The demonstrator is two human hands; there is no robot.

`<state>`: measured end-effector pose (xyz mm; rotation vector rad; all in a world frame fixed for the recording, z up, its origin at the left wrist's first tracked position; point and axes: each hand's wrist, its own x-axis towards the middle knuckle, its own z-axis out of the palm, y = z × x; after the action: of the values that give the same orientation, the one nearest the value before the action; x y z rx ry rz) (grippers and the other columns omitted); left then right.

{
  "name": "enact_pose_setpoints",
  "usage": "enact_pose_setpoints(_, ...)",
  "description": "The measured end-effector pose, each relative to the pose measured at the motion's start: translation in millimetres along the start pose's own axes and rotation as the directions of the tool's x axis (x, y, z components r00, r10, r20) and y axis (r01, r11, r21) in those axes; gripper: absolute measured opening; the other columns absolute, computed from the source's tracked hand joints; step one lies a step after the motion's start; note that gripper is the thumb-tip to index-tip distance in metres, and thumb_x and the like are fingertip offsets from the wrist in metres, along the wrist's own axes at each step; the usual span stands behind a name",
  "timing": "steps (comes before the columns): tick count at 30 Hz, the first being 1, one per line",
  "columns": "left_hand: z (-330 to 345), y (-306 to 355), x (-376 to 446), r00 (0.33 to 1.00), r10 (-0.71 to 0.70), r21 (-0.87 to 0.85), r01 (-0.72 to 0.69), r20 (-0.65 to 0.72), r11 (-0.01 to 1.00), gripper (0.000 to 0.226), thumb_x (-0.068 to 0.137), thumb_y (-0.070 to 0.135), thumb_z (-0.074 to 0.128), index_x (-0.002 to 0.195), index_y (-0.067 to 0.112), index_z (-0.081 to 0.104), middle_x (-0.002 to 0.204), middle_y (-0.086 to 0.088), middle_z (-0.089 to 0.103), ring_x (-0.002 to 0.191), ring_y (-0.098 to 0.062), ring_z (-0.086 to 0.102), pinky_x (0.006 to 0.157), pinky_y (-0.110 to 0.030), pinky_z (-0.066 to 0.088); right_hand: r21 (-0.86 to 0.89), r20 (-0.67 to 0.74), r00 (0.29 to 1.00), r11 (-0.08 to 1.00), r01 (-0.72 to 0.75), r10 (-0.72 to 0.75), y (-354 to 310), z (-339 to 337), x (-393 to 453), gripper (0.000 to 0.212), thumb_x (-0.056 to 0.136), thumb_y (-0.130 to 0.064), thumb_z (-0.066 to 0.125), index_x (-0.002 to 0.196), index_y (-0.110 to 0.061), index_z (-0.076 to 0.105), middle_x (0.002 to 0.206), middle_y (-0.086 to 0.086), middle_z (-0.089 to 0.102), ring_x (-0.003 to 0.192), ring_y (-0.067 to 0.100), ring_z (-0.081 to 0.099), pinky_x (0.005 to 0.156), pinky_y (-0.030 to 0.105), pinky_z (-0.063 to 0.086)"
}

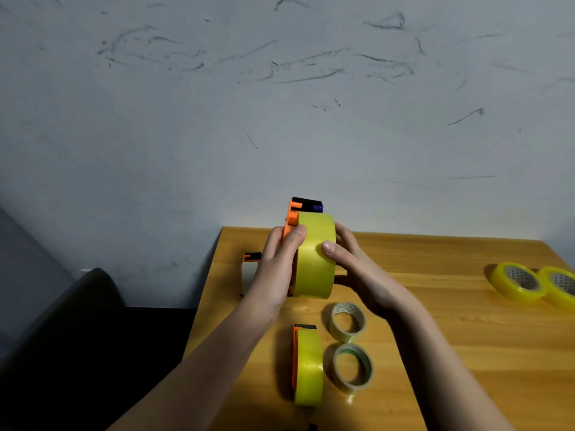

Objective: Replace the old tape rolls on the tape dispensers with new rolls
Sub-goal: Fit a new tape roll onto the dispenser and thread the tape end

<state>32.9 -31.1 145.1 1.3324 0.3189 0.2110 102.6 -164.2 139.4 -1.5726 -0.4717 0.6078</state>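
I hold an orange and black tape dispenser [291,219] upright above the wooden table [435,321], with a full yellow tape roll [314,272] on it. My left hand [277,269] grips the dispenser's orange side, thumb against the roll's edge. My right hand [351,269] grips the roll from the right, thumb pressed on its face. A second dispenser [306,365] with a full yellow roll lies near the front. Beside it lie two nearly used-up rolls, one [347,321] above the other [353,368]. A third dispenser [250,272] stands behind my left hand, mostly hidden.
Two full yellow rolls, one [518,283] next to the other [560,287], lie flat at the table's right edge. A dark chair back [77,306] stands left of the table. A scuffed wall [280,119] rises right behind the table.
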Motion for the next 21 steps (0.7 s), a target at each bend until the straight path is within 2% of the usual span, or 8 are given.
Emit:
enact_pose_setpoints(3, 1.0, 0.6, -0.7, 1.000, 0.002, -0.018, -0.002, -0.017, 1.000, 0.024, 0.092, 0.046, 0.049, 0.107, 0.032, 0.061, 0.103, -0.003, 0.069, 0.094, -0.020, 0.066, 0.076, -0.036, 0.052, 0.021, -0.029, 1.000, 1.000, 0.000, 0.000, -1.1, 5.6, -2.3, 0.090, 0.060, -0.065, 0.065, 0.139, -0.035, 0.035, 0.133, -0.004, 0.052, 0.113, 0.011, 0.060, 0.089, 0.040, 0.056)
enact_pose_setpoints(6, 6.4, 0.8, -3.1, 0.998, -0.055, -0.020, 0.055, -0.006, 0.998, 0.053, 0.076, 0.062, 0.047, 0.115, 0.028, 0.060, 0.109, -0.009, 0.067, 0.097, -0.025, 0.066, 0.071, -0.033, 0.052, 0.067, -0.031, 0.999, 0.997, -0.027, 0.030, -0.2, 15.8, -5.0, 0.090, 0.061, -0.065, 0.063, 0.139, -0.030, 0.034, 0.128, -0.001, 0.056, 0.108, 0.013, 0.064, 0.081, 0.036, 0.058)
enact_pose_setpoints(8, 9.2, -0.3, -5.3, 0.997, -0.077, -0.078, 0.077, 0.006, 0.994, 0.059, 0.076, 0.060, 0.046, 0.120, 0.022, 0.060, 0.110, -0.012, 0.068, 0.094, -0.023, 0.068, 0.066, -0.028, 0.053, 0.071, -0.028, 0.999, 0.997, -0.042, 0.044, 1.9, 22.5, -5.6, 0.093, 0.059, -0.069, 0.060, 0.139, -0.029, 0.035, 0.127, -0.001, 0.058, 0.109, 0.013, 0.063, 0.084, 0.040, 0.057)
enact_pose_setpoints(10, 7.8, 2.2, -9.6, 0.998, -0.068, -0.110, 0.069, 0.009, 0.992, 0.051, 0.086, 0.054, 0.044, 0.120, 0.021, 0.060, 0.108, -0.011, 0.069, 0.087, -0.019, 0.068, 0.063, -0.026, 0.053, 0.060, -0.031, 0.999, 0.998, -0.036, 0.038, 2.3, 26.5, -5.7, 0.094, 0.059, -0.071, 0.059, 0.139, -0.028, 0.036, 0.128, -0.001, 0.059, 0.110, 0.013, 0.063, 0.092, 0.044, 0.054)
enact_pose_setpoints(13, -2.6, 4.4, -9.1, 0.998, -0.065, -0.010, 0.065, 0.022, 0.998, 0.051, 0.076, 0.054, 0.046, 0.115, 0.025, 0.062, 0.109, -0.011, 0.068, 0.094, -0.023, 0.066, 0.074, -0.034, 0.053, 0.049, -0.073, 0.997, 0.998, 0.042, -0.038, 0.6, 28.5, -7.1, 0.092, 0.058, -0.066, 0.063, 0.138, -0.028, 0.038, 0.128, 0.000, 0.056, 0.100, 0.009, 0.066, 0.086, 0.037, 0.057)
enact_pose_setpoints(16, -12.4, 11.8, -9.2, 0.989, -0.135, 0.085, 0.129, 0.058, 0.988, 0.061, 0.062, 0.061, 0.052, 0.109, 0.024, 0.066, 0.114, -0.012, 0.065, 0.106, -0.031, 0.061, 0.098, -0.052, 0.045, -0.002, -0.137, 0.977, 0.987, 0.163, -0.162, 1.2, 30.0, -11.6, 0.091, 0.056, -0.059, 0.069, 0.137, -0.031, 0.038, 0.133, -0.004, 0.050, 0.105, 0.007, 0.064, 0.081, 0.028, 0.056)
enact_pose_setpoints(19, -15.8, 16.5, -11.4, 0.982, -0.182, 0.019, 0.181, 0.051, 0.983, 0.077, 0.054, 0.053, 0.056, 0.112, 0.003, 0.062, 0.114, -0.028, 0.062, 0.100, -0.036, 0.062, 0.101, -0.053, 0.042, -0.124, -0.162, 0.957, 0.967, 0.221, -0.239, 6.0, 29.9, -11.6, 0.098, 0.053, -0.060, 0.076, 0.140, -0.036, 0.036, 0.141, -0.004, 0.040, 0.121, 0.014, 0.056, 0.095, 0.038, 0.053)
enact_pose_setpoints(21, -15.2, 18.5, -11.9, 0.980, -0.196, 0.006, 0.196, 0.036, 0.981, 0.081, 0.054, 0.052, 0.055, 0.112, -0.003, 0.060, 0.116, -0.032, 0.059, 0.104, -0.043, 0.059, 0.103, -0.058, 0.039, -0.173, -0.164, 0.949, 0.955, 0.239, -0.268, 6.4, 29.9, -11.1, 0.100, 0.052, -0.065, 0.077, 0.140, -0.041, 0.036, 0.141, -0.007, 0.038, 0.125, 0.013, 0.051, 0.100, 0.042, 0.049)
